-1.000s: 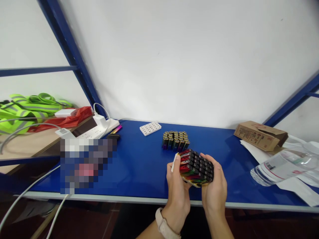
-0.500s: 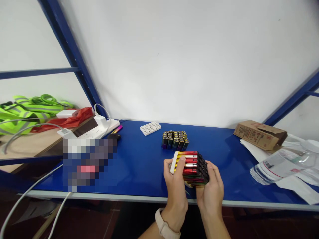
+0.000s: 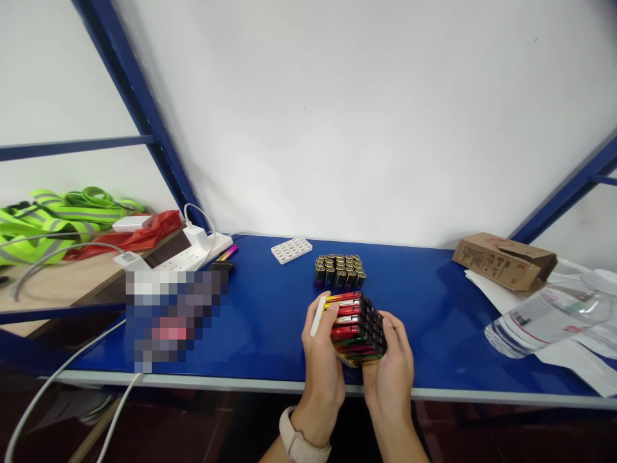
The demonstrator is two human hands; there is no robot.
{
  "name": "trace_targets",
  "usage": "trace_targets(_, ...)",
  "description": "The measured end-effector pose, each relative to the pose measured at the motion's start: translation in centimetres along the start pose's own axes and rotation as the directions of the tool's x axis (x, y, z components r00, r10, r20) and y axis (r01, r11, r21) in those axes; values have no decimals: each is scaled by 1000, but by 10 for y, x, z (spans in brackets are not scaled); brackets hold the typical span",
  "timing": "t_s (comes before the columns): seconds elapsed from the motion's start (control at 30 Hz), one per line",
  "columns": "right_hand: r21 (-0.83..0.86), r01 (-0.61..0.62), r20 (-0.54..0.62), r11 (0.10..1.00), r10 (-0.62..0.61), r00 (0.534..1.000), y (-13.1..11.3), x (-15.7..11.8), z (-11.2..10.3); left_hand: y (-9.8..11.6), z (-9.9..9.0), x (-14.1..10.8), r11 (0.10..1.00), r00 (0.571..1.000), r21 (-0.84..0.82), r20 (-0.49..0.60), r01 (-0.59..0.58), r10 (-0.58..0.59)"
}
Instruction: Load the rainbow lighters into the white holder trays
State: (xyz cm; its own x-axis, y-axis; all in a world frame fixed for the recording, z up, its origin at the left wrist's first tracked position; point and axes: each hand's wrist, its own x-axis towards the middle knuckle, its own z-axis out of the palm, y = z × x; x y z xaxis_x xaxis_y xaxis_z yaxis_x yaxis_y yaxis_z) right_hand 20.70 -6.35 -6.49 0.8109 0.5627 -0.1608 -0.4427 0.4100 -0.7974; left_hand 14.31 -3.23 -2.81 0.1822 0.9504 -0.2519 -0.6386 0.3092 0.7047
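Note:
Both my hands grip a block of slim, shiny tubes (image 3: 348, 320) above the table's front part. The tubes lie sideways in rows, red, white and yellow on top, with black ends facing right. A white holder (image 3: 318, 316) caps their left ends. My left hand (image 3: 321, 344) wraps that left side, its thumb across the top tubes. My right hand (image 3: 393, 350) is curled around the black ends and underside. Several dark metallic tubes with gold rims (image 3: 340, 273) stand upright in a cluster just beyond. A white tray with holes (image 3: 292, 250) lies farther back.
On the right are an open cardboard box (image 3: 504, 260), white paper (image 3: 573, 366) and a clear plastic bottle (image 3: 540, 318). A power strip (image 3: 187, 257) with cables sits at left, beside a blurred-out patch. Green reflective straps (image 3: 72, 209) lie on the left shelf.
My hands have shifted left with the block of tubes, turning it so its black ends show more. The standing tubes and the white tray have stayed put.

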Motion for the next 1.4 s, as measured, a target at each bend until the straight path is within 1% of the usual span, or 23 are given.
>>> trace_targets(0.1, 12, -19, 7, 1000, 19, 1000, 5, -3, 4, 6, -3, 0, 998, 999, 39, -23, -43, 44)
trace_targets(0.23, 6, -24, 50, 1000, 24, 998, 12, -8, 11, 11, -11, 2, 990, 991, 73, -48, -124, 128)
trace_targets(0.3, 15, -47, 70, 999, 45, 997, 17, -10, 15, 14, -16, 3, 984, 985, 88, -71, -154, 160)
trace_targets(0.47, 38, -106, 108, 994, 101, 989, 27, -15, 28, 26, -22, 5, 969, 970, 143, -110, -201, 217)
trace_targets(0.57, 41, -106, 124, 994, 100, 987, 36, -15, 34, 33, -23, 6, 961, 962, 168, -121, -222, 243)
trace_targets(0.7, -56, -50, 167, 997, 59, 984, 49, -10, 33, 40, -27, 10, 949, 953, 194, -129, -247, 274)
trace_targets(0.8, -159, 22, 219, 987, 13, 976, 53, -4, 28, 42, -30, 12, 941, 947, 207, -123, -267, 296)
trace_targets(0.97, -341, 139, 315, 930, -26, 949, 37, -2, 29, 43, -31, 13, 935, 945, 218, -112, -279, 308)
trace_targets(1.1, -410, 190, 385, 892, -20, 923, 27, -5, 31, 43, -31, 14, 933, 943, 225, -117, -281, 313)
trace_targets(1.2, -431, 265, 449, 862, -50, 892, 28, -3, 28, 44, -32, 14, 932, 944, 229, -109, -282, 312)
trace_targets(1.3, -423, 359, 535, 832, -91, 840, 29, 1, 25, 44, -33, 14, 932, 948, 235, -95, -276, 304)
trace_targets(1.37, -396, 377, 591, 837, -82, 803, 28, 3, 24, 44, -33, 14, 931, 947, 236, -94, -277, 306)
trace_targets(1.4, -380, 366, 610, 850, -68, 790, 27, 4, 25, 44, -33, 15, 930, 946, 239, -95, -280, 309)
